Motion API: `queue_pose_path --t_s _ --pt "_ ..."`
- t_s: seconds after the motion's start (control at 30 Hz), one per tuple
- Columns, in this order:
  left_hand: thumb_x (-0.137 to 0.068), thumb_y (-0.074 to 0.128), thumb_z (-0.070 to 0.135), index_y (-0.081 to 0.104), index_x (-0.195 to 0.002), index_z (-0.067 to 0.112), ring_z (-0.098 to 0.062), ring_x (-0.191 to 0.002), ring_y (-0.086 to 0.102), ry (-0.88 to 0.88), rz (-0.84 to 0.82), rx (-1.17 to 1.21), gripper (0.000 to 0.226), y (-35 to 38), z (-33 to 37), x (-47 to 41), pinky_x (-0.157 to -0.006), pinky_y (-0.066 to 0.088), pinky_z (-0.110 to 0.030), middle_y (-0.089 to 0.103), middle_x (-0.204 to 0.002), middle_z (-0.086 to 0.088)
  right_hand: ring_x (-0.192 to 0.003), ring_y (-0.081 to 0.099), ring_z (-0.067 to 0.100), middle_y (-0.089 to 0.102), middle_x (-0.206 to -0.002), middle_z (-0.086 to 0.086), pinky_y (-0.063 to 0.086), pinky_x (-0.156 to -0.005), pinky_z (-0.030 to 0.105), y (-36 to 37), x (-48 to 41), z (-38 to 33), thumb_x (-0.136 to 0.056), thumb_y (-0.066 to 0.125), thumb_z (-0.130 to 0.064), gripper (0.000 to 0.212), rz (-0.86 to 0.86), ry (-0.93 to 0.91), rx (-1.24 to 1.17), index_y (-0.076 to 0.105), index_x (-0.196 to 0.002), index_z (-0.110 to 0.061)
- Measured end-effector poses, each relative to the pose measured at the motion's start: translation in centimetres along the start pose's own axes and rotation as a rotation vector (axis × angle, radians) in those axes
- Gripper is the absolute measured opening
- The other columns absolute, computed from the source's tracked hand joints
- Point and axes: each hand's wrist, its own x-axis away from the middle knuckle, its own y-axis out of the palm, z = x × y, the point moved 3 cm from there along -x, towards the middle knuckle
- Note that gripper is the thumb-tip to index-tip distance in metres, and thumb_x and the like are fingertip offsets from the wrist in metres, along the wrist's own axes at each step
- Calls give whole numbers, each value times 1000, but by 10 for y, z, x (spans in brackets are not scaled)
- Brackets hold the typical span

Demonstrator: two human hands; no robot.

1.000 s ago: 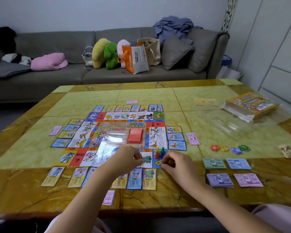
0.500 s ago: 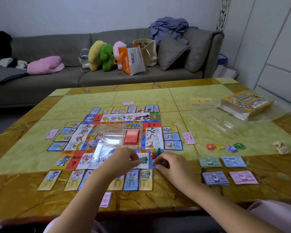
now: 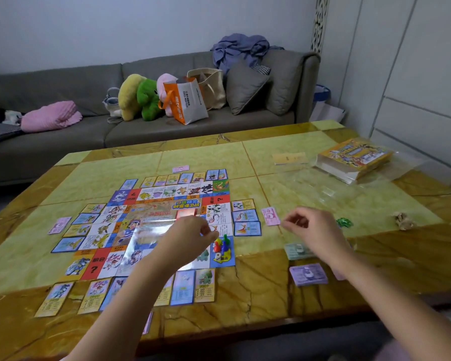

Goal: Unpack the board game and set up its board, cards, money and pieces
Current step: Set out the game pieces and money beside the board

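The setup looks close to done. The board (image 3: 151, 225) lies open and flat on the bench (image 3: 245, 295). Rows of cards lie along all four of its edges: near (image 3: 203, 285), right (image 3: 246, 221), left (image 3: 89, 220) and far (image 3: 185, 177). A red deck (image 3: 186, 213) sits at the board's middle, partly hidden behind the left hand (image 3: 190, 235). The coloured pawns (image 3: 221, 244) stand bunched on the board's near right corner square.

Money is laid out to the right of the board. A purple stack (image 3: 308, 274) is in plain view, and a green stack (image 3: 297, 251) is half covered by the right forearm. Any further stacks there are hidden by the arm. A single pink note (image 3: 270, 216) lies just right of the right-hand cards.

Little seems to be left. A small green piece (image 3: 344, 222) well right of the board may still need placing. The box (image 3: 354, 157), clear wrap (image 3: 349, 194) and a crumpled scrap (image 3: 402, 221) sit further right, likely only for tidying.

The left hand hovers over the board just left of the pawns, with its fingers curled downward. I cannot tell whether it pinches anything. The right hand (image 3: 313, 227) hangs in the air right of the board, between the pink note and the green piece. Its thumb and forefinger are drawn close and the other fingers are curled. Whether something small is held there cannot be told.
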Motion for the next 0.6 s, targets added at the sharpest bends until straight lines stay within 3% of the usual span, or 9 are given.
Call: queue_pose_path --t_s 0.1,0.23,0.3,0.4,0.53,0.6 --pt "-94 53 42 63 -85 14 -9 -68 53 65 5 -12 31 -3 37 -12 -61 43 -23 55 -74 8 -66 59 2 69 -76 -6 40 -57 9 -43 -15 37 -81 74 -18 6 161 100 35 68 -80 -21" --pt "-93 56 39 64 -101 17 -13 -85 60 149 -43 103 24 5 86 -39 -67 46 -23 64 -98 4 -85 59 15 68 -100 3 39 -73 24 -84 -30 82 -84 71 -25 25 244 245 125 68 -104 -10" --pt "-93 57 34 61 -116 18 -12 -88 57 168 -77 128 28 15 103 -53 -71 44 -22 60 -104 4 -98 60 21 65 -113 6 41 -78 27 -91 -38 97 -84 71 -27 34 176 322 203 63 -112 -10" --pt "-93 59 33 53 -130 20 -15 -110 55 150 -126 135 40 36 115 -83 -82 39 -20 58 -126 0 -114 56 26 59 -127 9 42 -88 31 -93 -48 112 -86 68 -30 44 52 395 326 55 -124 -11" --pt "-93 59 32 46 -138 23 -20 -115 56 82 -191 108 48 57 117 -120 -87 42 -22 52 -137 -4 -115 56 30 57 -129 13 44 -83 31 -92 -55 120 -90 62 -32 61 -29 393 333 35 -143 -18" --pt "-93 58 31 44 -140 23 -22 -117 56 64 -212 108 49 64 117 -136 -89 42 -24 50 -140 -5 -112 58 30 60 -124 14 44 -79 32 -93 -62 125 -94 56 -31 58 -37 385 353 31 -146 -21"
